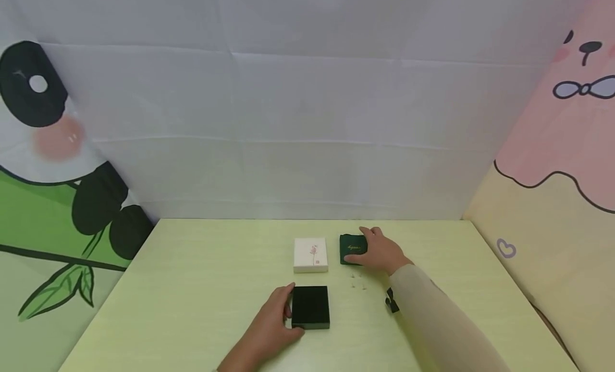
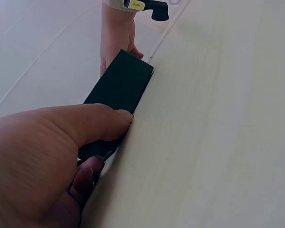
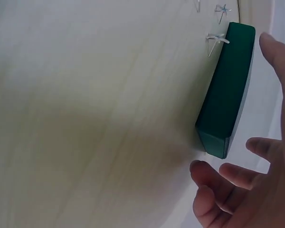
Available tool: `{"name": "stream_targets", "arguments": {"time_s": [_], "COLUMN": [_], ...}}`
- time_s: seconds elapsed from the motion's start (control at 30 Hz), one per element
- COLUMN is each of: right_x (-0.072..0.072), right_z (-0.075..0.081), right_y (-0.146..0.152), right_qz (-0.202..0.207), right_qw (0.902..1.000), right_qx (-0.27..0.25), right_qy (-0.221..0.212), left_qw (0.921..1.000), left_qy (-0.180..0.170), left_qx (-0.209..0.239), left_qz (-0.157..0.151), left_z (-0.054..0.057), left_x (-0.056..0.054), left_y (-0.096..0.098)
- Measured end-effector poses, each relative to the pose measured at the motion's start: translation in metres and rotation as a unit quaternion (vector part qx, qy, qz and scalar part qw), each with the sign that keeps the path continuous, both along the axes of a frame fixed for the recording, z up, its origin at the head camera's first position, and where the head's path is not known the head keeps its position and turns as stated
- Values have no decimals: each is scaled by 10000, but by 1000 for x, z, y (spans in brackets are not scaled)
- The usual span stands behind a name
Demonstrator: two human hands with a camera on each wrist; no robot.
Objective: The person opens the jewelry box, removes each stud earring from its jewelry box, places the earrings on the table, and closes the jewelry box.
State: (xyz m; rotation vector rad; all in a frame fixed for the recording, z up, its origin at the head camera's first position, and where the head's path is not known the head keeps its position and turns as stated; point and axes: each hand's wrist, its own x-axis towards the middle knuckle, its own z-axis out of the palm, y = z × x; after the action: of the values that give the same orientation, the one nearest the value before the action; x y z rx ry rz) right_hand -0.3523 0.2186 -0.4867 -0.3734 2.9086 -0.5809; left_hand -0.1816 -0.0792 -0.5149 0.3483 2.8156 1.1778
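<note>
My left hand (image 1: 271,321) grips the left side of a small square box (image 1: 310,308) with a black top and dark green sides. In the left wrist view its thumb (image 2: 99,121) lies along the box's green side, and curled fingers show at the near end. My right hand (image 1: 381,253) spreads around a dark green box (image 1: 352,245) with gold lettering. The right wrist view shows a gap between its fingers and this green box (image 3: 225,90). Small clear star-shaped pieces (image 3: 218,38) with thin pins stand on the table beside it.
A white box (image 1: 309,254) with a pink flower print sits behind the black-topped box, left of the green one. A black device (image 1: 391,301) shows beside my right sleeve. The pale table (image 1: 192,286) meets a white cloth backdrop (image 1: 298,174) at its far edge.
</note>
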Motion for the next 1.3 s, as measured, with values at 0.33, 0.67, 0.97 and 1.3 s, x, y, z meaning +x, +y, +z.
{"name": "stream_targets", "arguments": {"time_s": [0.33, 0.67, 0.97, 1.3], "right_x": [-9, -18, -21, -17], "right_z": [-8, -12, -25, -13], "right_y": [-12, -7, 2, 9], "right_qz": [218, 389, 280, 217], "right_qw": [9997, 9992, 9986, 9970], "right_qx": [44, -48, -441, -671], "right_qy": [-121, 30, 92, 321], "left_qw": [10000, 10000, 10000, 10000], "left_qy": [40, 27, -26, 47], "left_qx": [36, 55, 26, 30], "left_qz": [10, 33, 15, 40], "left_z": [0, 0, -2, -3], "left_x": [0, -1, 0, -3], "left_y": [0, 0, -1, 2]}}
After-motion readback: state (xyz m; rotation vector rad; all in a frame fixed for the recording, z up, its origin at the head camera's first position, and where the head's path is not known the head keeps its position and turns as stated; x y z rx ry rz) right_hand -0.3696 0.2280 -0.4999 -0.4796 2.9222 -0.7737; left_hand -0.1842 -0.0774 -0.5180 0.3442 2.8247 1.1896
